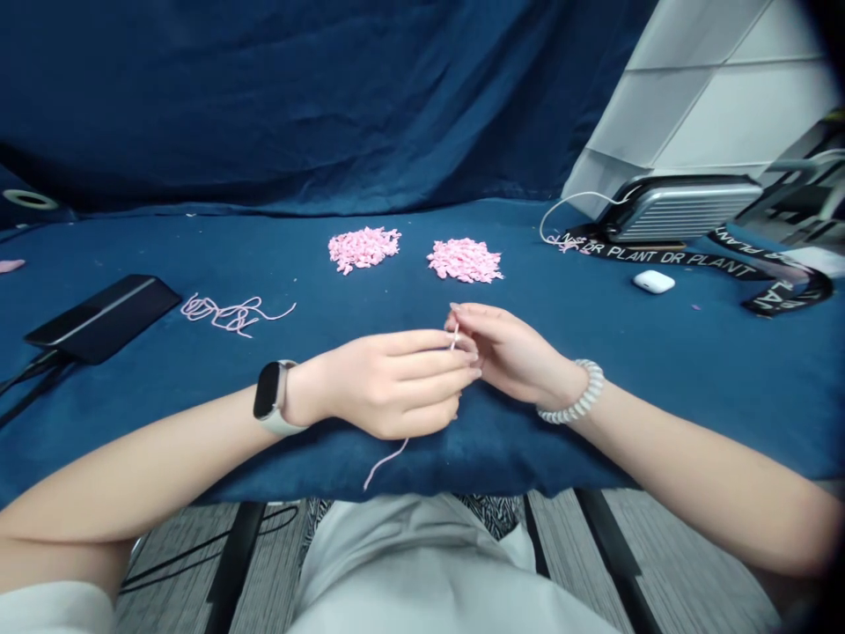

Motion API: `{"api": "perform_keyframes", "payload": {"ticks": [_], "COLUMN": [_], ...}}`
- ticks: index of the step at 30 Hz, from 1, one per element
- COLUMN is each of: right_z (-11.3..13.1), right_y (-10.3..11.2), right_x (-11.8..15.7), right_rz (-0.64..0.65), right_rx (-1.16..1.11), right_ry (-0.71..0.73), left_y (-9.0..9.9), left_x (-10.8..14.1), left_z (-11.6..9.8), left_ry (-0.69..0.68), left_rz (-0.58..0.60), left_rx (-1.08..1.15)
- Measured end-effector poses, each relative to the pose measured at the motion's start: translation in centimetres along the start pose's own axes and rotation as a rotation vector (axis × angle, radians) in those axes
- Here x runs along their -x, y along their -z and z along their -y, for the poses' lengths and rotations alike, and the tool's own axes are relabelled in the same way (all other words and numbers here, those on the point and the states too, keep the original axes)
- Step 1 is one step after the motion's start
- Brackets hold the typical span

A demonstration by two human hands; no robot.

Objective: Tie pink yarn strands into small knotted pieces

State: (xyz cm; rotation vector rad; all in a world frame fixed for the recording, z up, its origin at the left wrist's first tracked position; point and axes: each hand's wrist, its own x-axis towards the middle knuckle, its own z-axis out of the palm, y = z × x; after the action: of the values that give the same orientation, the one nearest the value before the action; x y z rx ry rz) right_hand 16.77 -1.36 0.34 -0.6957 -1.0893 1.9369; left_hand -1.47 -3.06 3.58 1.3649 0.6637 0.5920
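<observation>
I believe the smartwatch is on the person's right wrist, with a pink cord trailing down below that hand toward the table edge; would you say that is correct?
Not quite: the head view shows the smartwatch on the left wrist, not the right. The rest stands: the pink cord trails down below that left hand toward the table edge.

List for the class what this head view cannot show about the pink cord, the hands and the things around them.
Head view:
- Pink cord: its stretch between the hands is hidden by the left hand and right hand.
- Pink piles: single pieces are too small to make out.
- Pink object: cut off by the left edge.
- Dark equipment: cut off by the right edge.
</observation>
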Motion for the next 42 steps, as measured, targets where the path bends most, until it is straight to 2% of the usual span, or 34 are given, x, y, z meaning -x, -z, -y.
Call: {"api": "perform_keyframes", "payload": {"ticks": [5,10,12,15,18,20,22,24,29,31,36,42], "right_z": [-0.4,-0.3,-0.1,0.2,0.6,0.9,1.3,1.8,3.1,3.3,3.1,2.9], "right_y": [-0.7,-0.8,-0.7,-0.7,-0.8,-0.8,-0.7,-0.3,1.8,2.5,3.4,3.7], "right_x": [0.3,0.6,0.5,0.5,0.8,0.9,0.9,0.8,0.1,-0.2,-0.9,-1.3], "right_rz": [-0.007,-0.022,-0.044,-0.066,-0.075,-0.072,-0.071,-0.081,-0.090,-0.084,-0.105,-0.259], "right_rx": [-0.091,-0.036,-0.002,0.032,0.067,0.119,0.214,0.327,0.580,0.672,0.644,0.473], "right_ry": [-0.136,-0.116,-0.110,-0.096,-0.078,-0.055,-0.017,0.024,0.139,0.136,0.124,0.156], "left_y": [-0.1,0.1,0.2,0.6,1.0,1.3,1.4,1.3,0.9,1.0,1.4,1.1], "left_x": [-0.5,-0.8,-0.9,-1.1,-1.2,-1.2,-1.1,-1.0,-0.6,-0.6,-0.7,-0.6], "left_z": [1.3,1.8,2.0,2.5,2.9,3.0,3.0,2.9,2.8,2.9,2.8,2.8], "left_ry": [-0.020,-0.142,-0.232,-0.521,-0.936,-1.166,-1.305,-1.362,-1.388,-1.358,-1.098,-0.715], "left_rz": [0.089,0.097,0.096,0.130,0.192,0.177,0.117,0.065,0.041,0.042,0.122,0.228], "left_rx": [-0.108,-0.379,-0.493,-0.777,-1.253,-1.563,-1.757,-1.838,-1.841,-1.821,-1.606,-1.086]}}
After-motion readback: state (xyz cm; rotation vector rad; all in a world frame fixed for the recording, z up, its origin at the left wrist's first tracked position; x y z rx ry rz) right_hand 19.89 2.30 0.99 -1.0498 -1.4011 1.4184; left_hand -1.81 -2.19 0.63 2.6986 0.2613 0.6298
